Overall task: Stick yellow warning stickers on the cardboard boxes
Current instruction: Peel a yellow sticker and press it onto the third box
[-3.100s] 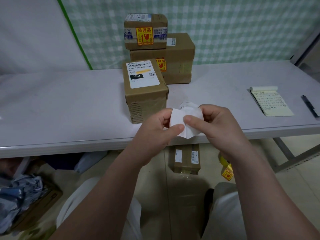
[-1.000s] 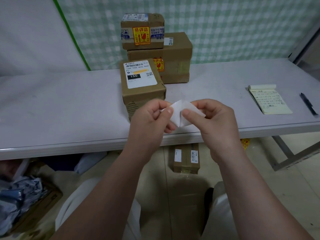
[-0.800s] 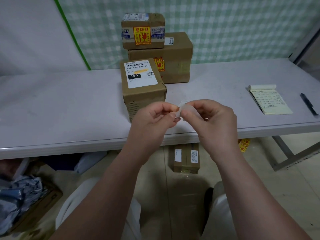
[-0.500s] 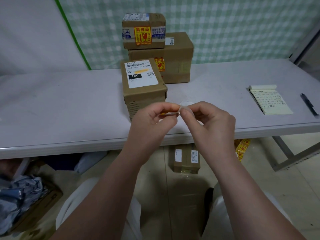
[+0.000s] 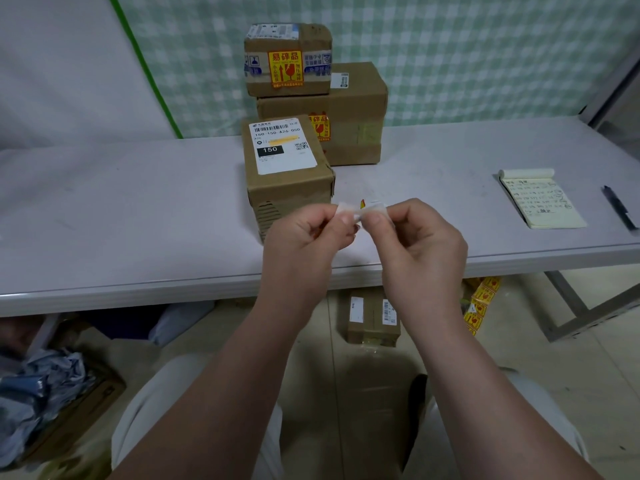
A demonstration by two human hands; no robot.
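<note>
My left hand (image 5: 304, 237) and my right hand (image 5: 415, 244) pinch a small sticker on white backing (image 5: 362, 206) between thumbs and forefingers, over the table's front edge. A sliver of yellow and red shows at its top. Just behind my left hand stands a cardboard box (image 5: 287, 174) with a white shipping label on top. Behind it a larger box (image 5: 353, 126) carries a yellow warning sticker (image 5: 320, 128), partly hidden. A small box (image 5: 287, 60) stacked on it also bears a yellow sticker (image 5: 285, 69).
A yellow notepad (image 5: 540, 202) and a black pen (image 5: 620, 207) lie on the grey table (image 5: 121, 209) at the right. Below the table sit another box (image 5: 374, 317), a strip of yellow stickers (image 5: 479, 303) and crumpled plastic in a carton (image 5: 38, 396) at the left.
The white backing paper was held spread out between my hands; now it is folded small and pinched tight, with a yellow sticker edge showing. The sticker strip hangs lower below the table.
</note>
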